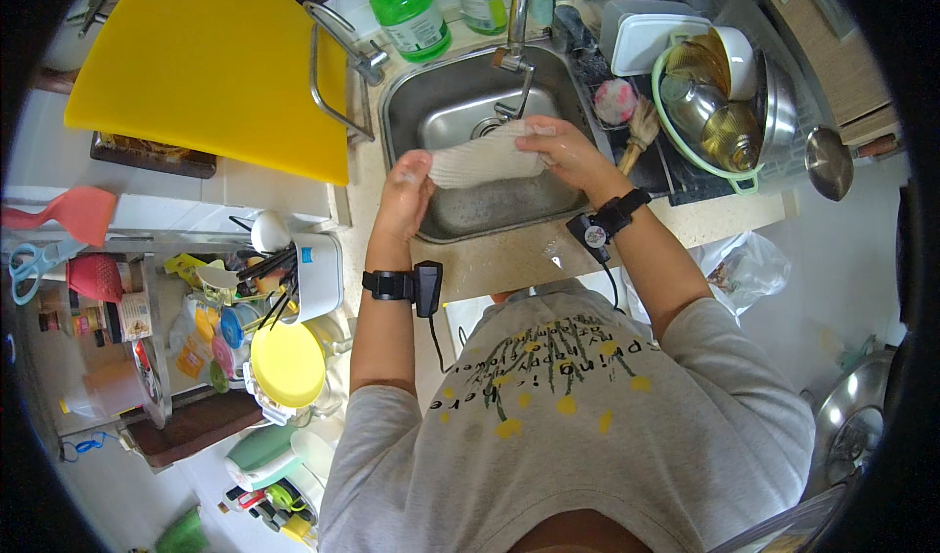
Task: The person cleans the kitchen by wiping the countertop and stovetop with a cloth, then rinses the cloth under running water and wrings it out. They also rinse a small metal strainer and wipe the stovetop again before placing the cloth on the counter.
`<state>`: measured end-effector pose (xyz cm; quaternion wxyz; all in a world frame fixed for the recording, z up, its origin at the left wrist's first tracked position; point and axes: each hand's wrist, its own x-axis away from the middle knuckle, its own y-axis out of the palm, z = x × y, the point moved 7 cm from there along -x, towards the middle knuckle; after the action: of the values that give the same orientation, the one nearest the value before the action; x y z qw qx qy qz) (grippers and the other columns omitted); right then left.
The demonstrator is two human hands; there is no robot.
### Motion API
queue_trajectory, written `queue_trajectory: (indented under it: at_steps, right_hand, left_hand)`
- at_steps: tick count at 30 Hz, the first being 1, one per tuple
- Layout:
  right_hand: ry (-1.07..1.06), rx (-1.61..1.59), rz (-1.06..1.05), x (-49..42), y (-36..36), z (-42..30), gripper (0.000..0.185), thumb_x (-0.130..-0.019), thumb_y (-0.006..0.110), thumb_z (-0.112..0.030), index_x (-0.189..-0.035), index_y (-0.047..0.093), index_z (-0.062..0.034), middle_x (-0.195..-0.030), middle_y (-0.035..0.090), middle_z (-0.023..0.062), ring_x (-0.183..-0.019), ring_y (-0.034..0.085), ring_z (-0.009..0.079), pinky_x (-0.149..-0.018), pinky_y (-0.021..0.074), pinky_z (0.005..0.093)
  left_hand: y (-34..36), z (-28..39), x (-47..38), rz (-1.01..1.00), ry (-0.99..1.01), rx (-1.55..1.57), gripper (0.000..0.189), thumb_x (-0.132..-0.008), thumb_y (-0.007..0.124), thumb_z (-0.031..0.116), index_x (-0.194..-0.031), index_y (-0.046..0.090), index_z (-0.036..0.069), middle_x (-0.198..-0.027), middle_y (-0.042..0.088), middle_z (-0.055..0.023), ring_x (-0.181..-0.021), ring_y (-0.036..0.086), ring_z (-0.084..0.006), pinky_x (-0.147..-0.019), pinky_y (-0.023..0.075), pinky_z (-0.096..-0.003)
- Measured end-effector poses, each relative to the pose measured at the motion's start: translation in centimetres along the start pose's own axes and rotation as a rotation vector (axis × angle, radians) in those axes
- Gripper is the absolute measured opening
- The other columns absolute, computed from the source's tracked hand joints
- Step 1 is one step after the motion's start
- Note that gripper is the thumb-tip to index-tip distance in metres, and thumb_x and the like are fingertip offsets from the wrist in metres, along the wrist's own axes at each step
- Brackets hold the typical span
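Note:
A pale ribbed cloth [485, 158] is stretched between my two hands above a stainless steel sink [470, 212]. My left hand [406, 190] grips its left end, near the sink's left rim. At the other end, the fingers and thumb of my right hand [565, 151] pinch the cloth. Both hands look wet. Behind the cloth stands the metal faucet [520, 10], its jointed spout hanging over the sink near the drain. Whether water is running cannot be told.
Green soap bottle [411, 21] behind the sink; yellow cutting board [213, 68] at left. Right of the sink are a pink-and-white scrubber [615, 102], a brush [640, 131] and a green-rimmed colander [664, 123] holding glass bowls. A ladle [830, 164] juts out at far right.

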<state>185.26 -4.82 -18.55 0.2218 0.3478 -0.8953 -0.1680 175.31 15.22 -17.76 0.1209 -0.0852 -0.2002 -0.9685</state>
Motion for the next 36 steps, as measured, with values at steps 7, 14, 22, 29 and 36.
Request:
queue_trajectory:
  at_steps: [7, 14, 22, 29, 36]
  right_hand:
    - [-0.199, 0.857, 0.304, 0.5, -3.4, -1.1, 0.019, -0.077, 0.066, -0.019, -0.086, 0.063, -0.0030, -0.079, 0.063, 0.0111, -0.074, 0.061, 0.0209, -0.067, 0.0463, 0.0302]
    - [-0.420, 0.908, 0.408, 1.9, -3.1, -3.0, 0.024, -0.076, 0.068, -0.025, -0.081, 0.062, -0.0025, -0.072, 0.061, 0.0143, -0.065, 0.058, 0.0239, -0.062, 0.0458, 0.0311]
    - [-0.558, 0.665, 0.377, 2.0, -2.3, -5.4, 0.020, -0.083, 0.063, -0.021, -0.091, 0.063, -0.0026, -0.073, 0.063, 0.0102, -0.066, 0.058, 0.0168, -0.062, 0.0454, 0.0278]
    - [-0.698, 0.720, 0.281, 1.8, 1.2, -5.1, 0.021, -0.087, 0.057, -0.019, -0.101, 0.061, -0.0037, -0.080, 0.064, 0.0103, -0.070, 0.058, 0.0153, -0.065, 0.0459, 0.0272]
    - [-0.637, 0.884, -0.036, 0.7, 7.1, 0.2, 0.026, -0.084, 0.054, -0.014, -0.109, 0.060, -0.0081, -0.100, 0.063, 0.0152, -0.084, 0.061, 0.0306, -0.074, 0.0481, 0.0373]
  left_hand:
    - [-2.4, 3.9, -0.5, 0.245, 0.373, -0.205, 0.012, -0.092, 0.051, 0.016, -0.090, 0.048, 0.005, -0.073, 0.056, -0.0057, -0.065, 0.054, -0.0139, -0.064, 0.0448, -0.0258]
    - [-4.4, 2.8, -0.1, 0.458, 0.367, -0.486, 0.024, -0.086, 0.060, 0.016, -0.100, 0.051, -0.001, -0.083, 0.061, -0.0151, -0.067, 0.058, -0.0176, -0.067, 0.0478, -0.0311]
    - [-2.4, -1.0, 0.4, 0.092, -0.132, -1.114, 0.049, -0.067, 0.076, 0.039, -0.093, 0.063, 0.000, -0.073, 0.064, -0.0129, -0.067, 0.060, -0.0246, -0.064, 0.0462, -0.0313]
    - [-2.6, -1.4, 0.4, 0.284, -0.043, -1.184, 0.037, -0.077, 0.069, 0.036, -0.087, 0.060, 0.002, -0.074, 0.062, -0.0076, -0.063, 0.057, -0.0170, -0.055, 0.0447, -0.0303]
    - [0.8, -7.3, 0.5, 0.099, -0.519, 0.144, 0.052, -0.086, 0.041, 0.060, -0.093, 0.058, 0.011, -0.073, 0.060, -0.0011, -0.062, 0.056, -0.0109, -0.053, 0.0417, -0.0241]
